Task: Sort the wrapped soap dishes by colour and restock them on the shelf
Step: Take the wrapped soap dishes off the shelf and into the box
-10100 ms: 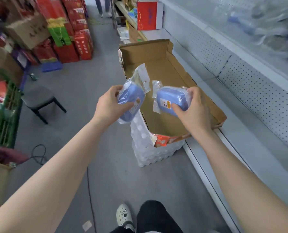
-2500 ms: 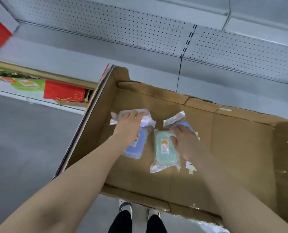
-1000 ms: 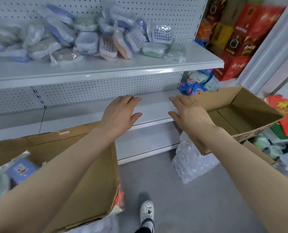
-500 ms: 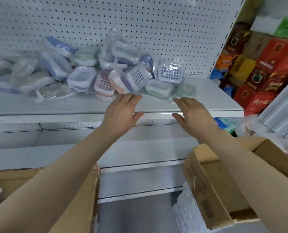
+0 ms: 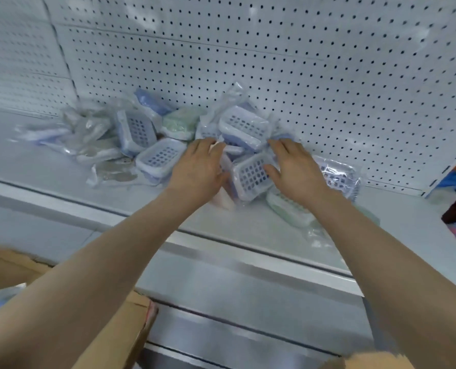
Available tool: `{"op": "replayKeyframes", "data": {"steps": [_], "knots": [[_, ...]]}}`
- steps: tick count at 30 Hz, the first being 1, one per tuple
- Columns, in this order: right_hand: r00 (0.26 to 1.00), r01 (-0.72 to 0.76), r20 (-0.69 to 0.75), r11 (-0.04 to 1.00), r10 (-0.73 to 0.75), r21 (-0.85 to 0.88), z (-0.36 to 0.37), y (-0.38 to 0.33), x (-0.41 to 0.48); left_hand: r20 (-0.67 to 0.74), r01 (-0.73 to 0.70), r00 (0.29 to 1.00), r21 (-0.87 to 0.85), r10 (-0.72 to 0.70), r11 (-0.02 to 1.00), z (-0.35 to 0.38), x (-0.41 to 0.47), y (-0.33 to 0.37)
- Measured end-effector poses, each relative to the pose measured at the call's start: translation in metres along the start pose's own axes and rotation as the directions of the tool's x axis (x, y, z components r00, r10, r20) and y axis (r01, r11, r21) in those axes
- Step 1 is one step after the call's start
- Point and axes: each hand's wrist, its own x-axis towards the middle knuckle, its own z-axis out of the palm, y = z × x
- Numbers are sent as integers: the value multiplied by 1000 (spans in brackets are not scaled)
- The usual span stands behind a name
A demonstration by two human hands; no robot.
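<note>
Wrapped soap dishes lie in a loose heap on the white shelf, up against its pegboard back. They are unsorted, with blue, green and pink ones mixed, each in clear film.

At the front of the heap, 1 tilted blue dish stands on its edge with its white slotted insert facing the camera.
- **Left hand:** Just left of the tilted blue dish, the left hand lies palm down with its fingers straight and close together, gripping nothing. Its fingertips reach the film of the dishes behind.
- **Right hand:** Just right of the tilted blue dish, the right hand is also flat, with its fingers slightly spread, and holds nothing. Its thumb touches that dish's right rim.

The other dishes sit around the tilted blue dish as follows:
- 1 pink dish leans against its lower left side, partly under the left hand.
- 1 pale green dish lies below and to the right of it, under the right wrist.
- 1 top blue dish sits behind it, on top of the heap.
- 1 flat blue dish lies left of it, past the left hand, with 1 back green dish behind that.
- 1 right blue dish lies right of it, past the right hand, near the pegboard.

Dishes far to the left of it are too blurred to tell their colour. Well below and to the left of it, a corner of a cardboard box shows under the left forearm.
</note>
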Motion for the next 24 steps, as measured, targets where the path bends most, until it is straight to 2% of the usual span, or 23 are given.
{"op": "replayKeyframes", "data": {"steps": [3, 5, 8, 10, 14, 18, 24], "knots": [[1000, -15, 1, 997, 14, 70, 18, 9, 46, 179, 181, 965, 64, -190, 981, 7, 14, -1], [997, -67, 40, 991, 63, 117, 29, 13, 75, 263, 239, 930, 97, -256, 966, 12, 20, -3], [982, -110, 168, 982, 83, 155, 43, 16, 103, 318, 295, 898, 81, -306, 952, 18, 21, -6], [978, -107, 192, 983, 77, 149, 50, 16, 109, 318, 343, 884, 54, -342, 938, 19, 19, -9], [995, -98, 51, 982, 91, 163, 55, 12, 106, 258, 371, 898, -4, -357, 929, 18, 16, -14], [996, -53, -68, 988, 63, 144, 47, 10, 109, 84, 374, 927, -122, -365, 919, 6, 17, -19], [982, 30, -190, 987, 1, 156, 25, -20, 107, -103, 404, 900, -167, -423, 900, -33, -2, -39]]}}
